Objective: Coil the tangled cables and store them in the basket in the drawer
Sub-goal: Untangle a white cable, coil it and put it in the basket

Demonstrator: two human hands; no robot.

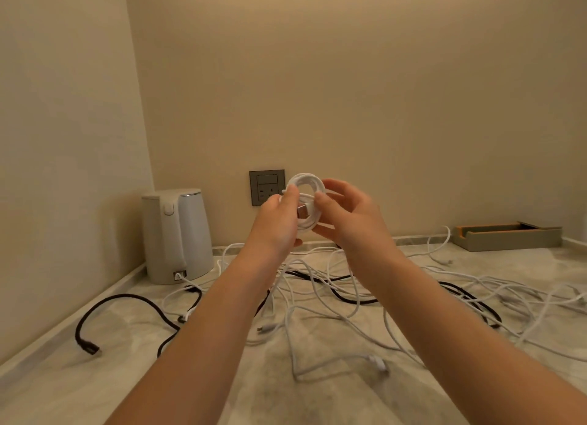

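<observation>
Two bare hands hold a small white cable coil (pixel 305 182) up above the counter, in front of the wall. The left hand (pixel 279 216) has its fingers curled round the coil's left side, pinching the loops together. The right hand (pixel 344 214) cups the right side, with its thumb pressing on the loops and its other fingers loosely curved behind them. Between the two thumbs a metal USB plug (pixel 303 210) lies across the coil. The cable's end seems to be getting tucked in, though the fingers hide how it is fastened. Directly behind the coil is a grey wall socket (pixel 266 187). Below the hands, on a pale marble counter (pixel 95 393), lies a loose tangle of white cables (pixel 359 300), spreading from the middle to the right edge. A black braided cable (pixel 127 297) loops off to the left, and another dark cable threads through the white ones. A white kettle (pixel 178 234) stands in the left corner, and a flat tan tray (pixel 508 237) sits against the wall at the right. Progress looks early: one cable is nearly coiled and several remain tangled. Neither the basket nor the drawer is in view, so nothing can be seen stored.
</observation>
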